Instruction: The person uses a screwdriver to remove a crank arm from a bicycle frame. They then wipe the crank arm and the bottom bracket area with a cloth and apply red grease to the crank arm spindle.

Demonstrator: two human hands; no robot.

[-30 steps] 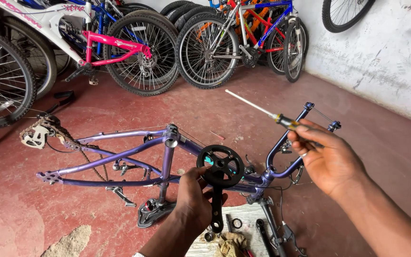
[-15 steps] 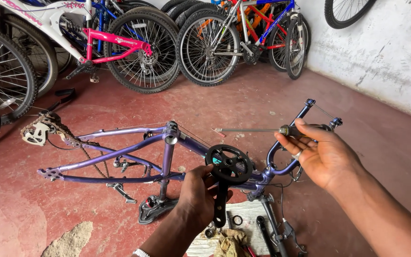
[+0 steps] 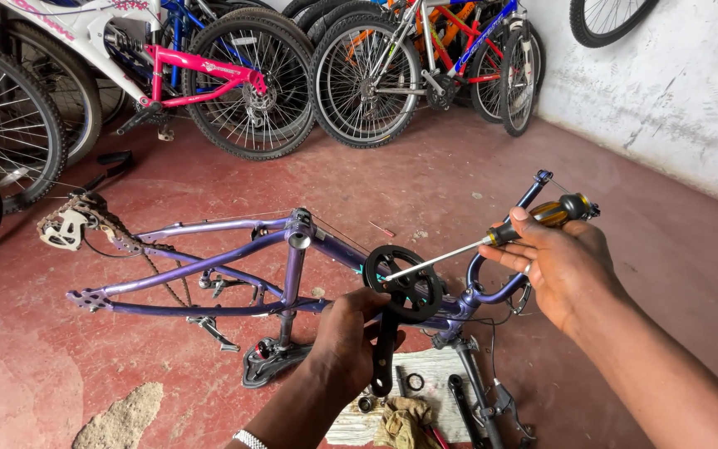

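My left hand grips the black toothed chainring crank on the purple bicycle frame; my right hand holds the amber-handled screwdriver tight, tip at the chainring.

Bike repair shop: parked bikes, stripped frame.

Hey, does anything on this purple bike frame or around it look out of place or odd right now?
Yes. The purple frame lies upside down on the red floor with no wheels, its chain dangling loose at the rear. A patch of sandy dirt sits near the frame. Small parts lie scattered on a board.
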